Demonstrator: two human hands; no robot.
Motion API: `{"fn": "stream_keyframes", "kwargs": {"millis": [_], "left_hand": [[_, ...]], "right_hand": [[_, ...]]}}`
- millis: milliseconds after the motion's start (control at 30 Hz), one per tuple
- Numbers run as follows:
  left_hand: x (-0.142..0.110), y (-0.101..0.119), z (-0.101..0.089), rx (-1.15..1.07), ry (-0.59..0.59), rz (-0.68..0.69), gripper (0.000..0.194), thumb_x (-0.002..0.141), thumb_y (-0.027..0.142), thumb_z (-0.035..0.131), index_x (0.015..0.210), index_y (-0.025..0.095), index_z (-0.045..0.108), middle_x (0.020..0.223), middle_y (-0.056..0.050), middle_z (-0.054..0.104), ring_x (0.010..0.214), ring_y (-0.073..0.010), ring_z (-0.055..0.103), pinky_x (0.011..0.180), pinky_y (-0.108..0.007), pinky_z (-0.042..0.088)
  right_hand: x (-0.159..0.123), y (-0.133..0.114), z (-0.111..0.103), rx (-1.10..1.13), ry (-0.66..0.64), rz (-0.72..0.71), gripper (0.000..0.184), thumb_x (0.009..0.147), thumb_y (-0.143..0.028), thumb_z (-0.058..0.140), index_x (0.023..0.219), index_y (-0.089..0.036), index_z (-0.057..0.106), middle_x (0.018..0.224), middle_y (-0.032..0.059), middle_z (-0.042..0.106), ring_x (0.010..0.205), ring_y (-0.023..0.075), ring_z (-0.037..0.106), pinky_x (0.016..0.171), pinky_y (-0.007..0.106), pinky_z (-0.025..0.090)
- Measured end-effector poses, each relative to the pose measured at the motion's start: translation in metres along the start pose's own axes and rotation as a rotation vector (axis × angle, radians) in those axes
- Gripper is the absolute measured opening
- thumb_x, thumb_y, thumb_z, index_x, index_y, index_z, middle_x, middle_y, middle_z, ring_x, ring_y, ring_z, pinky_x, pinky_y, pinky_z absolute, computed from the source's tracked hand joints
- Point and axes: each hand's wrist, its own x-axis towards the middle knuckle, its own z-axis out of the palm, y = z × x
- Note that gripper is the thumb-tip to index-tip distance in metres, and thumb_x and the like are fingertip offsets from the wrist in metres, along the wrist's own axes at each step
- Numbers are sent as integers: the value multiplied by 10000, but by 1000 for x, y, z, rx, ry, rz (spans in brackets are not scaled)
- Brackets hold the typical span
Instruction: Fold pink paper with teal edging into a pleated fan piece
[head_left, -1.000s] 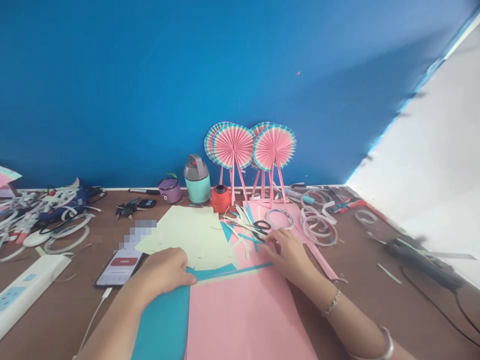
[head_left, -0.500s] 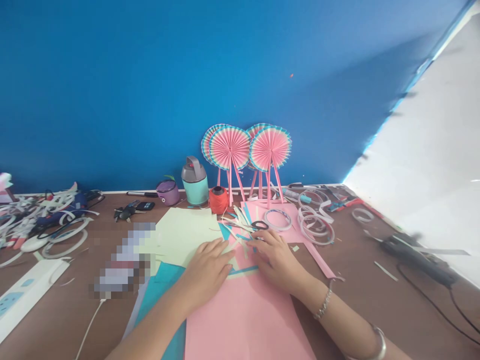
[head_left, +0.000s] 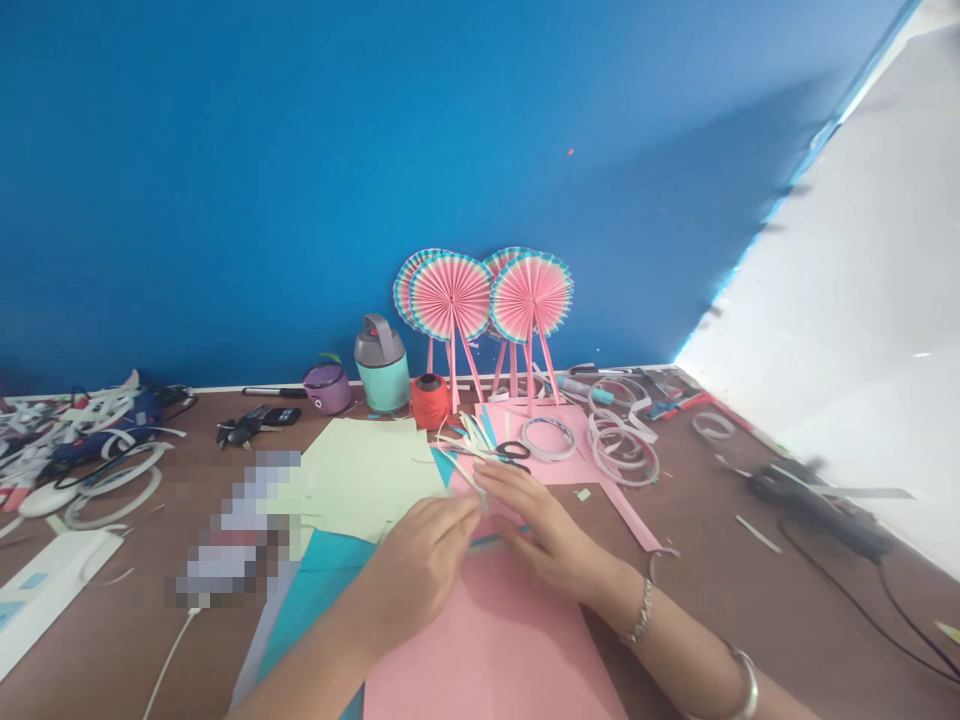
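Observation:
A large pink paper sheet lies before me, with a thin blue and pale strip along its far edge. My left hand is above that edge, its fingers drawn together at the tips; whether they pinch anything is hidden. Opposite it, my right hand has its fingers stretched out, the thumb apart, near the same edge. Just beyond the fingertips are dark-handled scissors among pale paper strips. Pale green paper and blue paper lie to the left.
Pink and blue paper fans stand by the wall. Beside them are red thread, a turquoise flask and a purple pot. Tape rolls and a glue gun lie right; a power strip lies left.
My left hand has gone from lying spread to fingers drawn together and turned inward. My right hand has tilted, its fingers reaching further left. The view has shifted slightly right.

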Motion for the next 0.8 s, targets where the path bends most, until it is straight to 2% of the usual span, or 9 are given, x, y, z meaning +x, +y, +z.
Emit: {"fn": "stream_keyframes", "kwargs": {"millis": [67, 133, 200, 267, 400, 500, 633, 667, 800], "left_hand": [[0, 4, -1, 4, 52, 71, 365, 907, 69, 384, 1246, 104, 517, 1169, -145, 630, 1077, -225, 583, 901, -392, 517], [0, 6, -3, -12, 87, 97, 381, 909, 68, 385, 1271, 116, 496, 1168, -145, 631, 1075, -225, 586, 894, -398, 519], [1, 7, -4, -44, 97, 83, 384, 916, 74, 374, 1277, 137, 489, 1165, -139, 633, 1061, -219, 594, 879, -394, 525], [1, 7, -3, -70, 87, 61, 383, 915, 72, 369, 1271, 149, 489, 1165, -131, 631, 1049, -213, 596, 873, -387, 524], [0, 9, 1, -67, 90, -31, 373, 891, 53, 382, 1217, 168, 523, 1188, -129, 598, 1088, -220, 555, 887, -385, 502], [0, 13, 5, -74, 134, -117, 306, 880, 68, 387, 1081, 183, 587, 1087, -118, 611, 1010, -223, 564, 836, -389, 497], [1, 19, 6, -137, -16, 17, 242, 880, 105, 428, 1028, 180, 605, 985, -76, 646, 930, -208, 560, 821, -375, 466], [2, 20, 6, -146, -65, 61, 236, 884, 119, 439, 1046, 180, 600, 1001, -68, 653, 949, -207, 556, 840, -371, 455], [1, 22, 7, -141, -190, 97, 198, 900, 159, 448, 1016, 190, 607, 985, -47, 662, 958, -191, 556, 836, -347, 433]], "right_hand": [[1, -5, -1, 64, -16, 26, 297, 891, -203, 481, 1175, -206, 568, 1164, 107, 627, 1178, 240, 501, 989, 445, 402], [3, -9, -3, 147, -6, 87, 153, 882, -250, 525, 962, -201, 646, 924, 74, 678, 965, 214, 591, 880, 391, 456], [4, -10, -7, 240, 14, 164, 146, 869, -297, 561, 805, -198, 648, 778, 42, 650, 777, 174, 588, 761, 330, 473], [4, -8, -10, 298, 32, 234, 189, 858, -322, 577, 726, -194, 621, 724, 25, 616, 711, 154, 561, 705, 298, 463], [3, -4, -17, 231, 8, 265, 202, 865, -314, 550, 703, -197, 580, 716, 15, 592, 709, 153, 539, 721, 299, 443], [2, -5, -27, 89, 46, 295, 191, 892, -308, 483, 754, -202, 563, 759, 28, 594, 733, 164, 528, 720, 304, 434], [0, -6, -40, 4, 207, 424, 184, 920, -316, 392, 821, -208, 503, 787, 34, 571, 721, 163, 511, 613, 259, 420], [-1, -6, -42, 32, 172, 454, 183, 923, -320, 381, 824, -212, 490, 734, 13, 550, 665, 150, 495, 572, 244, 405], [-6, 1, -42, 95, -166, 543, 192, 910, -324, 400, 785, -214, 496, 583, -51, 458, 518, 113, 412, 497, 220, 342]]}}
